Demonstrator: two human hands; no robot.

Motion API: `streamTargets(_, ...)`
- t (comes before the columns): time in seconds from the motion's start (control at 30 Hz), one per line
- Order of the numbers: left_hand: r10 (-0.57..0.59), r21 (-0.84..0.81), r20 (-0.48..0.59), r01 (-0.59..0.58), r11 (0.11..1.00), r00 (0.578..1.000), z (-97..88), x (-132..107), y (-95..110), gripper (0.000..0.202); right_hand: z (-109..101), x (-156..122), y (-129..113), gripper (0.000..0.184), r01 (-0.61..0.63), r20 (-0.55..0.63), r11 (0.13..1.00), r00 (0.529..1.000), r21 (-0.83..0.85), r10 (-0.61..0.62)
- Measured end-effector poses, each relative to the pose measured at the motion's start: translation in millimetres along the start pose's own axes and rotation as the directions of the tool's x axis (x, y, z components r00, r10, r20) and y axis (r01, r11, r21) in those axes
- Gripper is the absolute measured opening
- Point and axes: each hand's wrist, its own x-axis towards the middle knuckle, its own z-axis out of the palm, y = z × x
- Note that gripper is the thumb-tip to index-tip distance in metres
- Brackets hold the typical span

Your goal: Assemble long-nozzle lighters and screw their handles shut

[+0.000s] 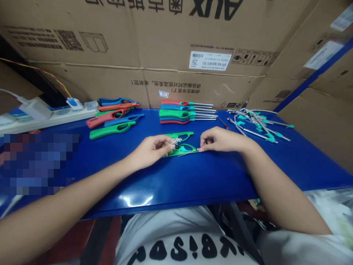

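Note:
An open green lighter shell half (180, 150) lies on the blue table (193, 180) between my hands. A second green shell half (179, 135) lies just behind it. My left hand (150, 150) is closed, pinching a small clear part (175, 141) at the shell's left end. My right hand (220, 140) is closed too, its fingertips pinching a thin metal tube (193, 151) that lies along the shell's right end.
Empty coloured lighter shells (114, 117) lie at the back left. A stack of assembled lighters (182, 112) sits at the back centre. Several metal tubes with teal fittings (259, 125) are piled at the back right. A power strip (41, 116) and cardboard boxes (176, 55) border the table.

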Motion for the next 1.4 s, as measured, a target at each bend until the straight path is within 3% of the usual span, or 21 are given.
streamTargets(0.2, 0.008, 0.025, 0.008, -0.008, 1.0, 1.0, 3.7, -1, 2, 0.042, 2, 1, 0, 0.023, -0.012, -0.006, 1.0, 1.0, 0.028, 0.012)
streamTargets(0.5, 0.044, 0.08, 0.007, -0.044, 0.996, 0.999, 5.5, -2, 0, 0.034, 4, 0, -11, 0.016, 0.01, -0.033, 0.982, 0.999, -0.189, -0.016)
streamTargets(0.73, 0.162, 0.284, -0.017, -0.151, 0.947, 0.987, 8.8, -5, 1, 0.032, 7, -2, -23, 0.019, 0.066, -0.019, 0.949, 0.997, -0.307, -0.076)
streamTargets(0.93, 0.232, 0.359, -0.017, -0.211, 0.909, 0.973, 9.1, -7, 5, 0.029, 3, -5, -15, 0.016, 0.088, -0.02, 0.98, 0.995, -0.177, -0.093)
streamTargets(1.07, 0.219, 0.317, -0.037, -0.196, 0.928, 0.975, 9.3, -8, 3, 0.033, 9, -3, -16, 0.018, 0.246, -0.137, 0.963, 0.956, -0.115, -0.26)
streamTargets(1.17, 0.184, 0.206, -0.07, -0.166, 0.964, 0.98, 10.5, -7, 1, 0.038, 24, 3, -25, 0.016, 0.364, -0.144, 0.915, 0.91, -0.173, -0.389)
streamTargets(1.3, 0.149, 0.085, -0.101, -0.14, 0.986, 0.984, 11.1, -6, -1, 0.04, 43, 11, -32, 0.011, 0.36, -0.105, 0.858, 0.9, -0.367, -0.422)
streamTargets(1.4, 0.135, 0.077, -0.116, -0.127, 0.989, 0.984, 9.9, -5, -2, 0.039, 48, 14, -31, 0.011, 0.386, -0.138, 0.868, 0.886, -0.313, -0.443)
